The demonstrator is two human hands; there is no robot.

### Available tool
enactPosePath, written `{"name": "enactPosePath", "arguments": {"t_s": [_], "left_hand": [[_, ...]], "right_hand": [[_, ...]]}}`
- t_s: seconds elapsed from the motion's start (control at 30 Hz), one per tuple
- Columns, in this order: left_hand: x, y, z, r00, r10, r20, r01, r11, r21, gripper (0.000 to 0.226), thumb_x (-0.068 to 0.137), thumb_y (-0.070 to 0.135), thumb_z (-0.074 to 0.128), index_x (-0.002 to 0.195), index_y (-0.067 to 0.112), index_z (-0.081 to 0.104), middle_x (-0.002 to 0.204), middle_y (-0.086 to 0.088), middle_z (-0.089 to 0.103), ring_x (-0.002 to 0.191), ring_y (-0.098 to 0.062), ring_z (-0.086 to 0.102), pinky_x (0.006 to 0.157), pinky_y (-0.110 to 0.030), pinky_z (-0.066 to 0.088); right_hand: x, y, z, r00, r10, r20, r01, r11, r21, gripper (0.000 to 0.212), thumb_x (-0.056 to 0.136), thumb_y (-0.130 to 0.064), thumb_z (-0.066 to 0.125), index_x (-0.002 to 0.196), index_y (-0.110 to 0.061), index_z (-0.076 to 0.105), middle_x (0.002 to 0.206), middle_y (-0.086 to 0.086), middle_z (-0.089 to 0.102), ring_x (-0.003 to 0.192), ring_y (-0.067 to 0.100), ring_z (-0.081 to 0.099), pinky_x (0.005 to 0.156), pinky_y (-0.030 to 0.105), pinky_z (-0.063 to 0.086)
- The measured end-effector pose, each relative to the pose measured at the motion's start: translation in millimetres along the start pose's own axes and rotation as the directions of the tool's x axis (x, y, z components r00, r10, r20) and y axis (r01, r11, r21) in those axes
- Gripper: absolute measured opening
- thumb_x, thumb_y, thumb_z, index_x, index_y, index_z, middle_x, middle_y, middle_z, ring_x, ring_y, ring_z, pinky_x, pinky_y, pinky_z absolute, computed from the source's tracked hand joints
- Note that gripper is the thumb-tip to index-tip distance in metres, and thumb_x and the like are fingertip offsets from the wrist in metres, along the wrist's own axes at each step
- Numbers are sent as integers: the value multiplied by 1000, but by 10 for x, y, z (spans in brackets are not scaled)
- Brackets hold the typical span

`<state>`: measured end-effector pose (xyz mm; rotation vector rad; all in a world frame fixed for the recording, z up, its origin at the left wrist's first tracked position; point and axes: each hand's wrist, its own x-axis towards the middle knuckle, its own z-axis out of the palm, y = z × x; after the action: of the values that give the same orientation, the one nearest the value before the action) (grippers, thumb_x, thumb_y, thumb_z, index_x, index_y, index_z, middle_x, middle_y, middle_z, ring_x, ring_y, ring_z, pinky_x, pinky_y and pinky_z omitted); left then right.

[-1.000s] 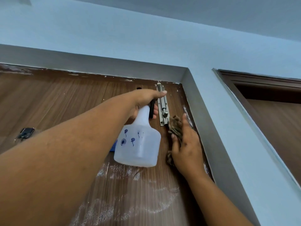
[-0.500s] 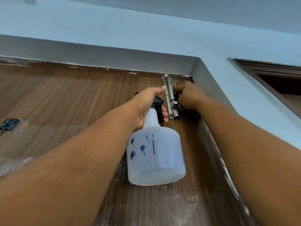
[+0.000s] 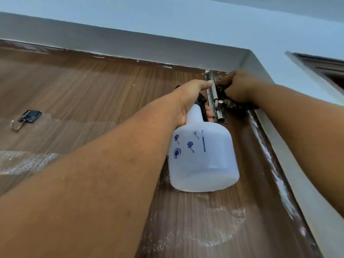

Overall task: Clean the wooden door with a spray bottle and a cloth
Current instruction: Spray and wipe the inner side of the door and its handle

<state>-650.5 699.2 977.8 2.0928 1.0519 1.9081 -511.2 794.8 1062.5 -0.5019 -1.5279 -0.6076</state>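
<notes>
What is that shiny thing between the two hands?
In the head view, a metal slide bolt on the wooden door stands between the left hand and the right hand.

Soft even light, blurred wide-angle edges

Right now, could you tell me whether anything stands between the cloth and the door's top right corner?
Nothing visible does: the right hand already presses the cloth on the wooden door there, beside the metal bolt.
</notes>
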Motion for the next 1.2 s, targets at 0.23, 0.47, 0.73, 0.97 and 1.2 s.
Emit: {"name": "enactPosePath", "arguments": {"t_s": [0.23, 0.47, 0.73, 0.97, 1.2], "left_hand": [[-66, 61, -30, 995, -82, 50, 83, 996, -34, 89, 87, 73, 59, 153, 15, 43, 69, -9, 60, 54, -19, 60, 52, -32, 54], [-183, 100, -212, 992, -99, 75, 100, 995, -8, 88, 82, 75, 63, 145, 16, 46, 68, -8, 63, 55, -20, 63, 60, -33, 58], [-210, 6, -348, 996, -50, 77, 57, 994, -91, 86, 83, 75, 62, 143, 15, 48, 65, -7, 62, 53, -18, 62, 55, -32, 57], [-212, -12, -399, 997, -50, 64, 58, 990, -129, 86, 82, 76, 62, 142, 14, 50, 68, -6, 61, 54, -17, 60, 51, -30, 54], [-195, -57, -402, 1000, -3, 29, 5, 997, -77, 79, 87, 72, 59, 129, 6, 61, 62, -7, 63, 47, -17, 62, 51, -28, 56]], "right_hand": [[-798, 42, 23, 994, 5, 107, -10, 999, 41, 46, 88, -5, 55, 132, -18, 59, 131, 3, 51, 128, 21, 42, 110, 28, 30], [-1692, -117, 9, 986, -73, 152, 81, 996, -44, 53, 92, -8, 48, 142, -27, 51, 139, -2, 45, 123, 24, 38, 108, 39, 36], [-1686, -582, -157, 962, -274, 20, 243, 817, -523, 50, 88, -15, 45, 137, -16, 53, 137, 3, 49, 125, 29, 38, 93, 45, 39], [-1038, -975, -5, 934, -197, 300, 358, 494, -792, 32, 98, -34, 45, 123, -20, 59, 126, 3, 53, 125, 26, 36, 98, 40, 32], [-213, -1107, 56, 973, 115, 202, 71, 681, -729, 42, 93, -37, 55, 133, -24, 51, 138, 3, 47, 136, 27, 27, 105, 46, 27]]}}
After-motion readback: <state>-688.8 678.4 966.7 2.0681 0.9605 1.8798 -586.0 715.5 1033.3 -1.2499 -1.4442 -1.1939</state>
